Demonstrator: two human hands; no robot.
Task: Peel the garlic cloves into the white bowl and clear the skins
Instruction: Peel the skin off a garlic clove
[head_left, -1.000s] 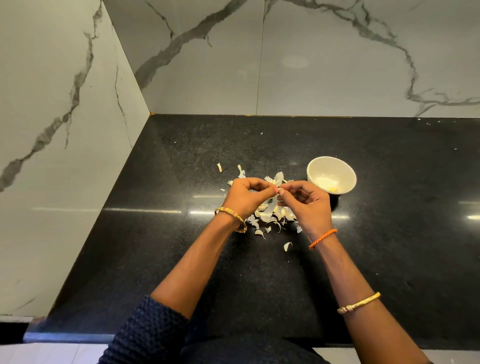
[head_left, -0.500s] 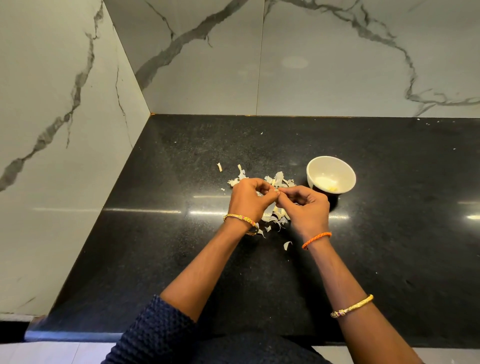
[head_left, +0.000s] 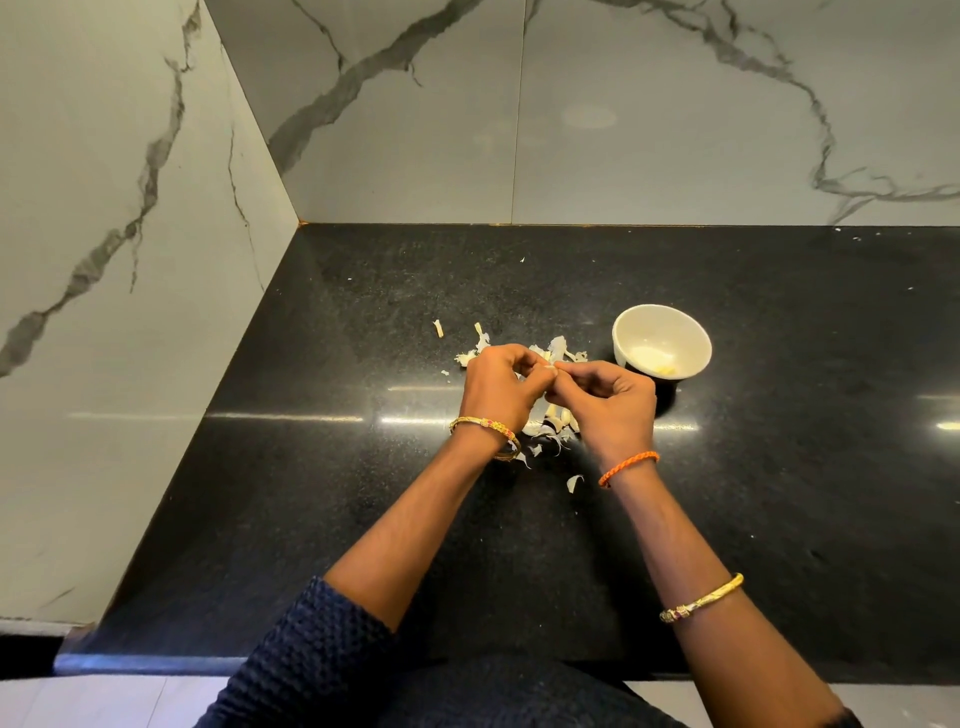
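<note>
**me:** Mid-peel here. My left hand (head_left: 498, 387) and right hand (head_left: 608, 402) are both curled in, fingertips pinching one garlic clove (head_left: 549, 368) between them, held just above the counter (head_left: 363, 493). Biggest worry I'd guess: the clove is small and slick, so if a nail slips it pops out and skitters off.

**reply:** Where would it go?

**me:** Probably into the skins (head_left: 550, 426) heaped right under my hands, where it'd be a pain to spot. The near counter edge is well back toward my body, so a drop to the floor seems unlikely. Left of my left hand there's open black counter up to the side wall (head_left: 130, 312).

**reply:** And the bowl?

**me:** White bowl (head_left: 662, 340) sits just beyond my right hand, a bit to its right, with a few pale bits in it; can't tell how many. Swinging my knuckles out carelessly could nudge it. Past that, counter runs to the back wall (head_left: 623, 130).
</note>
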